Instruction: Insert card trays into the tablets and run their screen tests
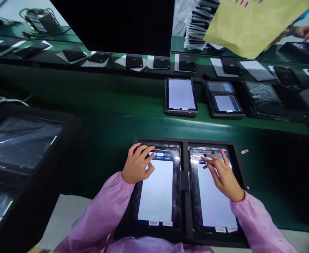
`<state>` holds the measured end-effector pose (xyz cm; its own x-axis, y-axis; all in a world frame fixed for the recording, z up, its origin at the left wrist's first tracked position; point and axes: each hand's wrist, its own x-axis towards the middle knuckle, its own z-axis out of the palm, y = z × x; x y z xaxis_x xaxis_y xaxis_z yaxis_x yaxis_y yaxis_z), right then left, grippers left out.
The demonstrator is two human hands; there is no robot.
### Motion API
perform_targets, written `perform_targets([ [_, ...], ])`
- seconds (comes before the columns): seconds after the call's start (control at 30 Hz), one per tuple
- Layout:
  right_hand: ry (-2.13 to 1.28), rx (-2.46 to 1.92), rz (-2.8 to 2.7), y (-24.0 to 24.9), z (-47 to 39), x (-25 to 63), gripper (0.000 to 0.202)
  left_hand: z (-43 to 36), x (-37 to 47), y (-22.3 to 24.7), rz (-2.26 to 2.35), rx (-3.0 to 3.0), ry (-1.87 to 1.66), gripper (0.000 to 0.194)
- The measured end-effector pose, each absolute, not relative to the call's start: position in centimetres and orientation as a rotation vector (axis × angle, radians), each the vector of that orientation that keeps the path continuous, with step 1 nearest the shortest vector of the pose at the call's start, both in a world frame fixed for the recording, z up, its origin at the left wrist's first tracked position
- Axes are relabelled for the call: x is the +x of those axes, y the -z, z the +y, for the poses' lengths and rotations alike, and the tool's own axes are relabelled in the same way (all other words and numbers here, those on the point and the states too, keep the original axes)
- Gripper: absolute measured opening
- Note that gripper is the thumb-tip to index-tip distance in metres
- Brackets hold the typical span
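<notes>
Two tablets with lit white screens lie side by side in a black two-compartment tray. Over the upper part of the left tablet (157,189), my left hand (137,165) is open, fingers spread near a row of on-screen buttons. My right hand (224,179) is above the top of the right tablet (217,207). A small dark card-like piece (205,167) with a light edge shows between its thumb and fingers; its exact kind is too small to tell. Clear film covers both tablets, and small white labels sit at their lower edges.
The black tray (185,196) rests on a green bench. Behind it stand a lit tablet (181,94) and a second one (224,100). Several dark devices line a shelf under a black monitor (128,24). Another tray (30,175) is at left. A person's hand (303,32) shows at top right.
</notes>
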<state>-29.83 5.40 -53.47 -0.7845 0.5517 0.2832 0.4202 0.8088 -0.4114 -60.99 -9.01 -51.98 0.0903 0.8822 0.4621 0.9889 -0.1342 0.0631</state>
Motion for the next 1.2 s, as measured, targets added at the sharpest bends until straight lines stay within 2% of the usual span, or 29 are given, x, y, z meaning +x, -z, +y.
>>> perform_targets([
  [0.27,-0.481,-0.728,-2.586,53.3,5.5,-29.9,0.007,-8.8,-61.7,52.1,-1.885,-2.198,0.674,0.025],
  [0.43,-0.61,-0.738,-2.566,52.5,6.5,-30.0,0.012,-7.6,-64.1,51.9,-2.045,-2.265,0.724,0.035],
  [0.53,-0.666,-0.731,-2.478,50.9,7.4,-30.7,0.015,-6.6,-64.6,51.7,-2.139,-2.322,0.626,0.032],
  [0.67,-0.819,-0.745,-2.427,46.6,8.1,-32.9,0.022,-5.5,-64.9,51.0,-2.151,-2.402,0.667,0.021],
  [0.8,-0.873,-0.654,-2.435,40.8,7.5,-35.2,0.015,-5.0,-65.6,47.6,-2.135,-2.572,0.795,0.025],
  [0.93,-0.888,-0.555,-2.382,36.3,5.8,-37.2,0.006,-5.8,-65.3,41.9,-2.0,-3.052,1.081,0.025],
  [1.07,-0.922,-0.511,-2.388,34.6,3.7,-38.6,0.008,-6.8,-64.1,38.4,-1.736,-3.329,1.068,0.029],
  [1.2,-0.892,-0.503,-2.436,34.4,1.9,-39.0,0.008,-7.4,-63.5,37.8,-1.645,-3.408,0.973,0.035],
])
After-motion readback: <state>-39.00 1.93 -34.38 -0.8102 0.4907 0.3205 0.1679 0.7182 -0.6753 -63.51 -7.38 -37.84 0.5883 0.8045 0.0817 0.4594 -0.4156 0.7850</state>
